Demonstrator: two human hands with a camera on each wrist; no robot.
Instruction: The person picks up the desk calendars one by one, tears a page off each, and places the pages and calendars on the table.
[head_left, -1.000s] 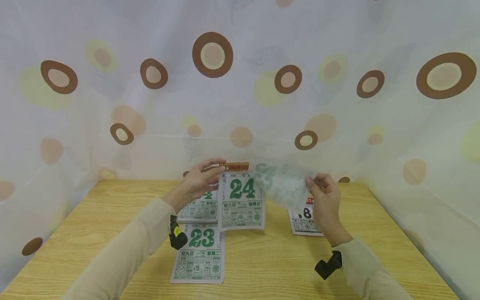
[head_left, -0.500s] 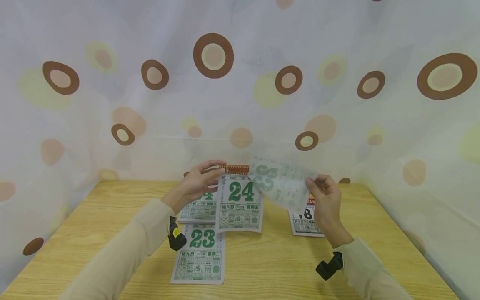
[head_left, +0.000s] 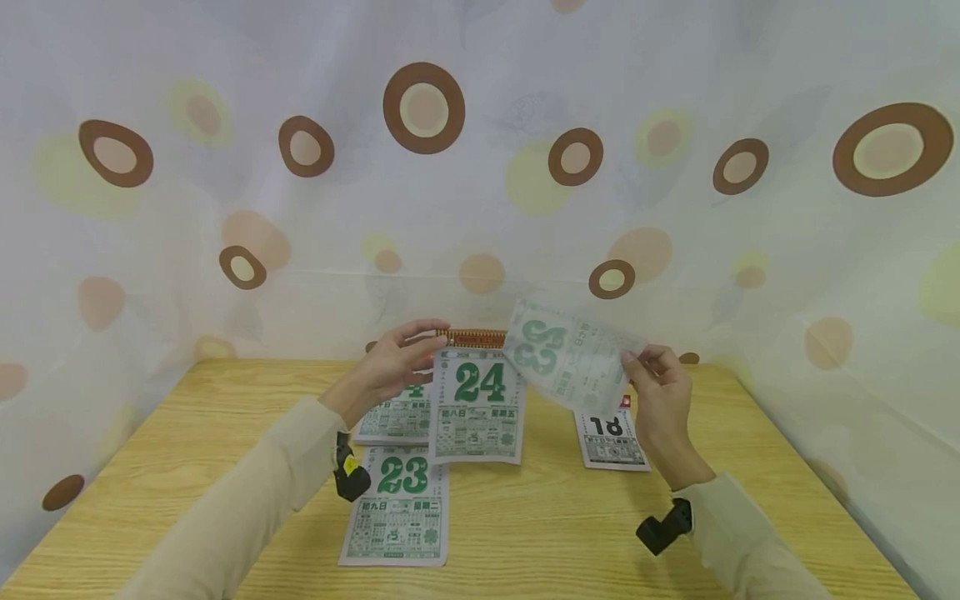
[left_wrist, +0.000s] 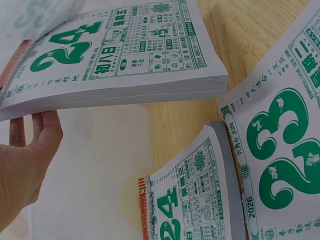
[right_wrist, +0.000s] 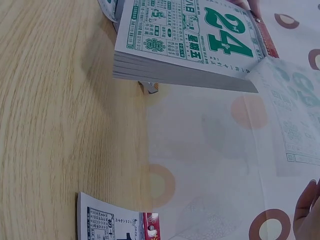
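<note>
Pinched in the right hand (head_left: 663, 400), a thin calendar sheet (head_left: 570, 354) reached toward the red binding strip (head_left: 480, 338) of the tear-off calendar (head_left: 476, 417) showing 24; attachment was unclear. Above the table (head_left: 540, 533), the left hand (head_left: 401, 360) gripped that calendar's upper corner, so a sharp tug could have ripped the sheet or twisted the calendar loose.

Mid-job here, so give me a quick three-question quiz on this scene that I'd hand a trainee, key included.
1. What does the right hand pinch?
2. True or false: the calendar showing 18 has black digits.
3. Which big number shows on the raised calendar, held by the left hand? A) 18 B) 23 C) 24

Key:
1. A thin, see-through printed sheet.
2. True.
3. C.
</note>
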